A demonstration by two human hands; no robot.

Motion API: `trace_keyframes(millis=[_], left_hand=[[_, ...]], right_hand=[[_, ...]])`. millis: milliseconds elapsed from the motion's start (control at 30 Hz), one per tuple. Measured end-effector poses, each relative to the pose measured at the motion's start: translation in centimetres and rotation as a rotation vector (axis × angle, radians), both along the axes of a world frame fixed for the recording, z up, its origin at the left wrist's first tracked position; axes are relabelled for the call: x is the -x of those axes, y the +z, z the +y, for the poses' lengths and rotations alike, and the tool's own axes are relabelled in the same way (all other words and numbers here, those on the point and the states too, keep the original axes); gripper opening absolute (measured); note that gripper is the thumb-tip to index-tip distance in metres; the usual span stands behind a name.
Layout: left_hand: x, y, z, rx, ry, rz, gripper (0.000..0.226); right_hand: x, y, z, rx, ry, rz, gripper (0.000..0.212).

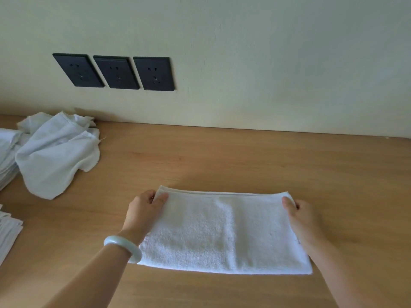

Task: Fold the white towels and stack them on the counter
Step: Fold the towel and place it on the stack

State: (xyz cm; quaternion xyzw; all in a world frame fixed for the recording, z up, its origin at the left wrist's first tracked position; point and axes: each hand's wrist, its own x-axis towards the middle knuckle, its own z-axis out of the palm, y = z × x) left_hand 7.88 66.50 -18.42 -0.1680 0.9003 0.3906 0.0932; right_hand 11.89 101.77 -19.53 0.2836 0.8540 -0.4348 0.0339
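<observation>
Head view: the half-folded towel (pixel 222 232) lies flat on the counter (pixel 244 156), lower centre of the frame. The left hand (pixel 144 210) pinches its upper-left corner and the right hand (pixel 302 221) its upper-right corner, thumbs on top. For a clean next fold, both corners should probably travel level, with edges matched before pressing.

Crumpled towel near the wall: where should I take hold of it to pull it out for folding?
Pinch the crumpled towel at its hemmed corner on the right, coming in from the right over the counter. That corner sticks out free, while its left side lies against the stack of folded towels, which a grab there might upset.
</observation>
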Motion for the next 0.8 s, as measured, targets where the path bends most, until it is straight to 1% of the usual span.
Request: trace_keyframes(millis=[100,200,233,300,333,367,400,433,467,500,533,567,600,633,667,733,800], left_hand=[[0.4,-0.4,0.4,0.044,0.029,0.016,0.034],[1.0,-0.6,0.8,0.170,0.028,-0.016,0.038],[1.1,-0.5,1.0,0.225,0.009,-0.026,0.039],[1.0,-0.1,1.1,0.306,-0.037,-0.051,0.040],[0.9,0.3,1.0,0.344,-0.061,-0.046,0.039],[0.6,0.6,1.0,0.412,-0.087,-0.001,0.036],[0.2,0.9,1.2,0.518,-0.115,0.098,0.032],[-0.4,1.0,1.7,0.631,-0.153,0.238,0.030],[-1.2,1.1,2.7,0.717,-0.211,0.394,0.029],[-2.4,1.0,4.1,0.721,-0.289,0.525,0.027],[-3.6,0.6,5.7,0.672,-0.402,0.616,0.030],[-4.9,-0.2,7.3,0.612,-0.531,0.644,0.038],[-5.9,-1.2,8.6,0.573,-0.658,0.606,0.045],[-6.7,-2.2,9.4,0.566,-0.752,0.530,0.050],[-7.0,-3.0,9.5,0.576,-0.795,0.468,0.053],[-6.5,-4.0,8.5,0.582,-0.773,0.367,0.055],[-5.9,-4.4,6.9,0.592,-0.699,0.310,0.057]], right_hand=[[0.4,-0.2,0.2,-0.187,0.055,-0.070,0.048],[0.7,0.2,0.0,-0.506,0.140,-0.240,0.057],[0.7,0.1,0.1,-0.574,0.141,-0.273,0.061],[0.4,-0.2,0.0,-0.620,0.106,-0.286,0.063],[0.2,-0.3,-0.1,-0.645,0.079,-0.267,0.060],[0.1,-0.2,-0.2,-0.703,0.058,-0.203,0.053],[0.0,-0.2,-0.3,-0.791,0.053,-0.083,0.043],[-0.1,-0.1,-0.8,-0.883,0.064,0.075,0.033],[-0.4,0.3,-1.9,-0.931,0.090,0.243,0.026],[-0.9,0.5,-3.5,-0.917,0.154,0.359,0.027],[-1.5,0.5,-5.6,-0.857,0.270,0.429,0.035],[-2.3,0.1,-7.8,-0.790,0.412,0.470,0.042],[-3.1,-0.4,-9.9,-0.742,0.551,0.471,0.047],[-3.7,-1.3,-11.4,-0.731,0.661,0.443,0.050],[-4.0,-2.1,-12.2,-0.742,0.713,0.399,0.052],[-3.8,-3.4,-11.8,-0.745,0.682,0.275,0.056],[-3.7,-3.9,-9.8,-0.758,0.579,0.167,0.062]])
